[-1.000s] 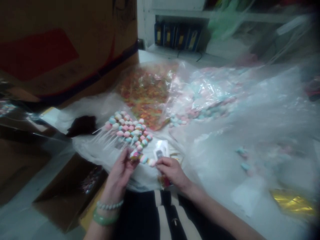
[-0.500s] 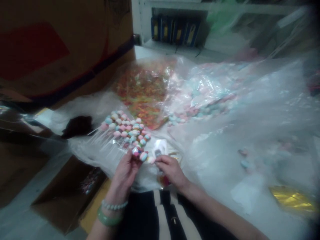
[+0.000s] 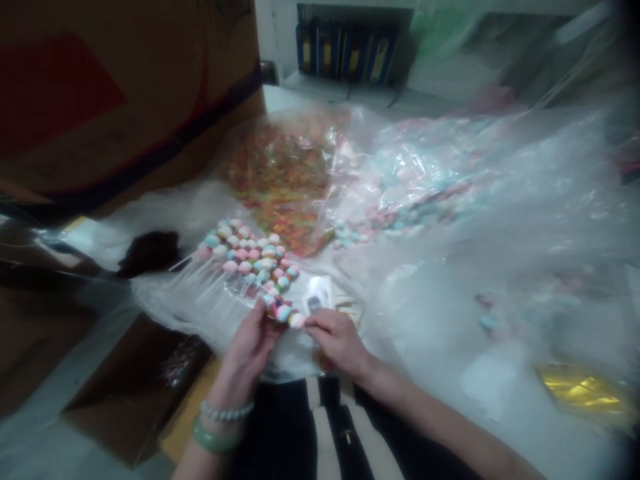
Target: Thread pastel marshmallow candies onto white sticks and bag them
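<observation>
My left hand point(image 3: 254, 343) is closed around a candy skewer point(image 3: 284, 313) of pastel pieces that look like marshmallows, in pink, blue and white. At its right end, the thumb and fingers of my right hand point(image 3: 341, 341) pinch the pale last piece. Just beyond my hands lies a pile of similar skewers point(image 3: 245, 255), their white sticks pointing left and toward me. A small white card or packet point(image 3: 319, 293) with a dark mark lies behind my right fingers. The whole picture is blurred.
Behind the pile are a clear bag of orange-green pieces point(image 3: 285, 160) and a large bag of pastel pieces point(image 3: 410, 167). Plastic sheeting and a gold wrapper point(image 3: 583, 390) lie at right. A large cardboard box point(image 3: 150, 87) stands back left; an open carton point(image 3: 125, 393) is below.
Both hands have shifted slightly left with the skewer. My right fingers stay at its end, and the whole view has moved a little.
</observation>
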Tool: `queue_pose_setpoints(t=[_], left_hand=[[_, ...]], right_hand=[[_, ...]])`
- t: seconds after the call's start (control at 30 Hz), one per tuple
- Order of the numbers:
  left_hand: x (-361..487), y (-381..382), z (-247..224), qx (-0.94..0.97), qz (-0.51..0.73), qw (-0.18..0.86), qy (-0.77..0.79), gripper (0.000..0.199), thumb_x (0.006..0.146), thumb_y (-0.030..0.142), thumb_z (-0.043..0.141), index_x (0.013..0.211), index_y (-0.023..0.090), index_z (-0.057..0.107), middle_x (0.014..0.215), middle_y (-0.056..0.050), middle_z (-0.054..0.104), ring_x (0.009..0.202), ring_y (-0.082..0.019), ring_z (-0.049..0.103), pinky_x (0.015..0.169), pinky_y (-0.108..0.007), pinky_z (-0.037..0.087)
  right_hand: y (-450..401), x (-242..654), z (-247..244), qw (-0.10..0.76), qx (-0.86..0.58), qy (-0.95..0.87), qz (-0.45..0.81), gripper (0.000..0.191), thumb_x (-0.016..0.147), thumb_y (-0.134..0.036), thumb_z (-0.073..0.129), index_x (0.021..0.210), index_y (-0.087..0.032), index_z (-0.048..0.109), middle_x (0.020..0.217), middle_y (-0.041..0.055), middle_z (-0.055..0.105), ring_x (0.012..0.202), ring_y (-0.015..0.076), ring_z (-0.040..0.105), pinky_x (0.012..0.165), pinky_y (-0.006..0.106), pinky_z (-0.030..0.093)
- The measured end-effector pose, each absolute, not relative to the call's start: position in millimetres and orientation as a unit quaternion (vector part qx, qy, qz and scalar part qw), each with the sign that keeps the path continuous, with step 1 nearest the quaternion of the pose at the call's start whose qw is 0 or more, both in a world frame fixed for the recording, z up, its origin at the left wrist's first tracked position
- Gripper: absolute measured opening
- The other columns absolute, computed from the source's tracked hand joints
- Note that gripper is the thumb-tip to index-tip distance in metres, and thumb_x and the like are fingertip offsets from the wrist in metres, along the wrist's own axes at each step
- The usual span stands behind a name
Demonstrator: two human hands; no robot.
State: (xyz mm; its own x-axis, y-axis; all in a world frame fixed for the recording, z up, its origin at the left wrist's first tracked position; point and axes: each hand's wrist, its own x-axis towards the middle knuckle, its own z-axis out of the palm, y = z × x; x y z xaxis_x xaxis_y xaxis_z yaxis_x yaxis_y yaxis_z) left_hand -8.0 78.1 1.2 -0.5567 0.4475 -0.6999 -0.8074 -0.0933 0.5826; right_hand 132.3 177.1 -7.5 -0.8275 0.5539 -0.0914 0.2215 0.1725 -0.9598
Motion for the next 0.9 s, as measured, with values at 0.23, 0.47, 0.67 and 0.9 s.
queue_pose_setpoints(t=[0.23, 0.47, 0.67, 0.9], left_hand=[[-21.6, 75.2, 7.1, -0.2, 0.77, 0.4, 0.455, 0.024, 0.089, 0.003, 0.051, 0.104, 0.012, 0.066, 0.096, -0.01, 0.073, 0.087, -0.019, 0.071, 0.078, -0.032, 0.061], [-12.2, 83.1, 14.8, -0.199, 0.792, 0.357, 0.453, 0.019, 0.092, 0.007, 0.05, 0.098, 0.012, 0.067, 0.095, -0.009, 0.074, 0.085, -0.018, 0.072, 0.08, -0.029, 0.06], [-8.1, 82.0, 6.0, -0.137, 0.784, 0.374, 0.476, 0.014, 0.09, 0.01, 0.055, 0.091, 0.011, 0.069, 0.09, -0.009, 0.074, 0.082, -0.02, 0.072, 0.076, -0.031, 0.061], [-19.7, 69.7, 1.0, -0.138, 0.737, 0.425, 0.507, 0.011, 0.085, 0.015, 0.064, 0.093, 0.011, 0.07, 0.093, -0.01, 0.073, 0.079, -0.02, 0.07, 0.075, -0.036, 0.061]], right_hand=[[173.9, 136.0, -19.3, 0.173, -0.205, -0.805, 0.53, 0.016, 0.083, -0.014, 0.059, 0.082, -0.019, 0.074, 0.071, 0.0008, 0.064, 0.07, 0.0132, 0.058, 0.067, 0.023, 0.04], [171.9, 136.2, -19.1, 0.228, -0.138, -0.895, 0.357, 0.026, 0.092, -0.018, 0.049, 0.095, -0.021, 0.075, 0.065, 0.0013, 0.056, 0.061, 0.0145, 0.05, 0.06, 0.027, 0.033], [169.1, 138.3, -18.7, 0.255, -0.129, -0.919, 0.273, 0.031, 0.09, -0.014, 0.043, 0.088, -0.017, 0.073, 0.064, 0.0037, 0.056, 0.06, 0.0165, 0.047, 0.059, 0.03, 0.03], [183.1, 132.4, -9.4, 0.082, -0.286, -0.661, 0.689, 0.012, 0.076, -0.023, 0.058, 0.076, -0.019, 0.069, 0.062, -0.0021, 0.059, 0.059, 0.0118, 0.05, 0.058, 0.024, 0.038]])
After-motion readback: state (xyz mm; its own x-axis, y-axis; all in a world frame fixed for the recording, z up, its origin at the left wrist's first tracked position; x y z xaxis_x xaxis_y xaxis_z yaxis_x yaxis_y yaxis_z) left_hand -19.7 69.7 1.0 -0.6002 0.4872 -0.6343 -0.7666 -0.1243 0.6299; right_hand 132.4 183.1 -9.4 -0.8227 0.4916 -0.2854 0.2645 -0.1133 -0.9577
